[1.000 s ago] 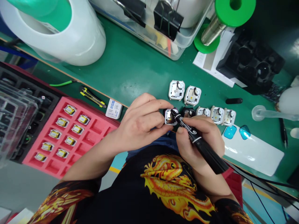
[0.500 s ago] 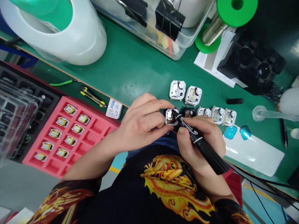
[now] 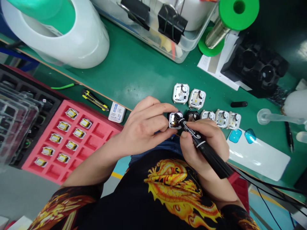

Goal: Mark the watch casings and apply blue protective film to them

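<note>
My left hand (image 3: 148, 126) pinches a small square watch case (image 3: 173, 120) by its edges, its open inside facing up. In my right hand (image 3: 207, 137) is a black marker pen (image 3: 203, 145), held slanted, with its tip at the right side of that case. Right beside it, a dark watch case (image 3: 192, 115) is partly covered by the marker and fingers. White watch cases (image 3: 222, 118) stand in a row to the right. Two more, a white case (image 3: 181, 93) and a cream case (image 3: 197, 98), lie just above. A black pen cap (image 3: 239, 104) rests farther right.
A pink foam tray (image 3: 90, 140) with several yellow-and-silver parts is at left, near a utility knife (image 3: 95, 100) and a small white box (image 3: 116, 112). A clear bin (image 3: 184, 52) and a green solder spool (image 3: 240, 16) stand behind. Blue films (image 3: 235, 136) lie on a white sheet (image 3: 261, 159).
The marker tip has shifted slightly on the watch case, and both hands keep their grips. The whole view has moved a little, with the bench things slightly farther left.
</note>
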`<state>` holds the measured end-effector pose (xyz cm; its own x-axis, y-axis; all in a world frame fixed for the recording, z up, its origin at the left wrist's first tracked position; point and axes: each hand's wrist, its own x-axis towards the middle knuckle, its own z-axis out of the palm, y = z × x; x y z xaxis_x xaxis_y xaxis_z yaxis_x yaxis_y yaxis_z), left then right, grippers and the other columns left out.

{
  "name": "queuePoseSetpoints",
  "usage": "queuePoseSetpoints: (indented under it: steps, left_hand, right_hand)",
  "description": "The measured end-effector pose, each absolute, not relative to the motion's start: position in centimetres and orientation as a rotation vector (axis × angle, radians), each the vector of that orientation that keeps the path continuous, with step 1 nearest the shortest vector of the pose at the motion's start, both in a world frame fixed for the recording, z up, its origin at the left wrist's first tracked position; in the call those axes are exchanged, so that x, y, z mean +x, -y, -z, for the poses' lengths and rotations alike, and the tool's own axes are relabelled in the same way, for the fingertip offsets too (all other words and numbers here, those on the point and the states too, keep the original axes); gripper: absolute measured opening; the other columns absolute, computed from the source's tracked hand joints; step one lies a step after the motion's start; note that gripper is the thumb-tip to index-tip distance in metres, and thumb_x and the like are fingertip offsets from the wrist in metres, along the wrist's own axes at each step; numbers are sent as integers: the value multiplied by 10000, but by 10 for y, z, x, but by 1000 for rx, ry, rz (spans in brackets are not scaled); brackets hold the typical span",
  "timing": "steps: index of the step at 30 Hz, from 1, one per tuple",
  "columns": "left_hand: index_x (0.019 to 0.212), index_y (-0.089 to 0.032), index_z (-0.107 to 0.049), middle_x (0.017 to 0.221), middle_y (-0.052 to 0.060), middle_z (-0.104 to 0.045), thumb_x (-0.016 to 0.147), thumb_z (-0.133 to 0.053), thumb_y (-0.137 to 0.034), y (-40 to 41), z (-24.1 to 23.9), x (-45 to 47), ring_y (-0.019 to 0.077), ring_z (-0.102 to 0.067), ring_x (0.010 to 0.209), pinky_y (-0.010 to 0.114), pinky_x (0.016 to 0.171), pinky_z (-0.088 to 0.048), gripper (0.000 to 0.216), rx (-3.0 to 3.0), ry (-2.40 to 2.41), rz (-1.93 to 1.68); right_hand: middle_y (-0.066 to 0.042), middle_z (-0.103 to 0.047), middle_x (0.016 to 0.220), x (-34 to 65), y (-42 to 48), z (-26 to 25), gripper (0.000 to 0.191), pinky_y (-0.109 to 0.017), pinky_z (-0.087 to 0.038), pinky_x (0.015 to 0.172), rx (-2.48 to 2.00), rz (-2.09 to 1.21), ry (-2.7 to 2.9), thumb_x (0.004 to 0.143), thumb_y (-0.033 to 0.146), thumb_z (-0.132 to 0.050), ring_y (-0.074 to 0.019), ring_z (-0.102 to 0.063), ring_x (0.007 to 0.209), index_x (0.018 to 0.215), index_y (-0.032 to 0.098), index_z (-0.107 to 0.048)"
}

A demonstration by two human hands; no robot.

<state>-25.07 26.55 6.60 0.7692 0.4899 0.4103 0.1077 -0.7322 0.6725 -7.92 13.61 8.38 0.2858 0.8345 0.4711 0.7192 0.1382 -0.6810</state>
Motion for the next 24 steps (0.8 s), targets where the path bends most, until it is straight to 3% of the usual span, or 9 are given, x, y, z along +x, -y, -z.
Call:
queuePoseSetpoints:
  steps: [24]
  left_hand:
    - [778, -216, -540, 1253, 40, -816, 1012, -797, -258, -266, -65, -250, 195, -679, 987, 414, 882, -530, 350, 2315, -409, -807]
  right_hand:
    - [-18, -769, 984, -80, -133, -86, 270, -341, -638, 822, -1643, -183, 1425, 918, 153, -799, -179, -743, 863, 1164, 229, -718]
